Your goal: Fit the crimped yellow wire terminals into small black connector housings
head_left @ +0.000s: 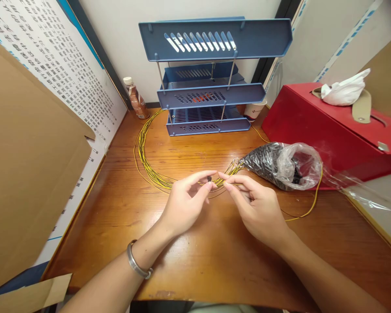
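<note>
Above the middle of the desk, my left hand (187, 198) pinches a small black piece (209, 178) between thumb and index finger. Close beside it, my right hand (257, 204) has thumb and fingers pressed together, apparently on a thin yellow wire (308, 214) that runs in behind its wrist; the held end is hard to make out. Behind both hands lies a large coil of yellow-and-black wire (146, 163), partly hidden by the fingers. A clear plastic bag (301, 163) of many small black pieces rests to the right of the coil's gathered ends.
A blue three-tier tray rack (211, 89) stands at the back, with a drink bottle (137, 99) on its left and a paper cup (254, 111) on its right. A red box (329, 126) with tissue sits at right. Brown cardboard (29, 165) fills the left side.
</note>
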The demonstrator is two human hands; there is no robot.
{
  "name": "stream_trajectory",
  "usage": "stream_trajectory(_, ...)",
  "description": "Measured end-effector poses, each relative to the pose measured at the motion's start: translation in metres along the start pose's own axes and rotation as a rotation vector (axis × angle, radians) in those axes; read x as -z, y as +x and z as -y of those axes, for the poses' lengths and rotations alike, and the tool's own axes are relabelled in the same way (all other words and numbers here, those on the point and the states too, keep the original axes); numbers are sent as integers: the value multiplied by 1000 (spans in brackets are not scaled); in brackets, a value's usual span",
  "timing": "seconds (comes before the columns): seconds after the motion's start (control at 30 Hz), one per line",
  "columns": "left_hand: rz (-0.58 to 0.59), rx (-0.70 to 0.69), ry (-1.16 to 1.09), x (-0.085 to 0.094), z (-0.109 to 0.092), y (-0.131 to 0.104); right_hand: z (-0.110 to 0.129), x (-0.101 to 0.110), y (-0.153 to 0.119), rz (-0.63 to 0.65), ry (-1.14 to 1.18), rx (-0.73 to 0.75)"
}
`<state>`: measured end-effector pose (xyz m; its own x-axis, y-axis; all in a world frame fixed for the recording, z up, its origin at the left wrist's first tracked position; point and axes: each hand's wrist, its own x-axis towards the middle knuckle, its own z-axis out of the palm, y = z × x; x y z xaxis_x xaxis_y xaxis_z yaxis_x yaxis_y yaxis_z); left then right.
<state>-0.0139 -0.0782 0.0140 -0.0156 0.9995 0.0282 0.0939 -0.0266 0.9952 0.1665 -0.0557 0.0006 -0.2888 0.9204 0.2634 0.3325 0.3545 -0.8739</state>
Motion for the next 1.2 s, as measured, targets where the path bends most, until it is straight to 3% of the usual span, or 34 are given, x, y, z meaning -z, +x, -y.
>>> stream_trajectory(0.2,-15,43,-49,-2,-1,0,-1,0,-1,-1,4,3)
stream_trajectory(0.5,76,-59,69,0,4,-2,2,0,-1,22,54,18)
stream_trajectory(1.2,48,-164,44,-2,6,-2,-3,-2,-3,44,102,60)
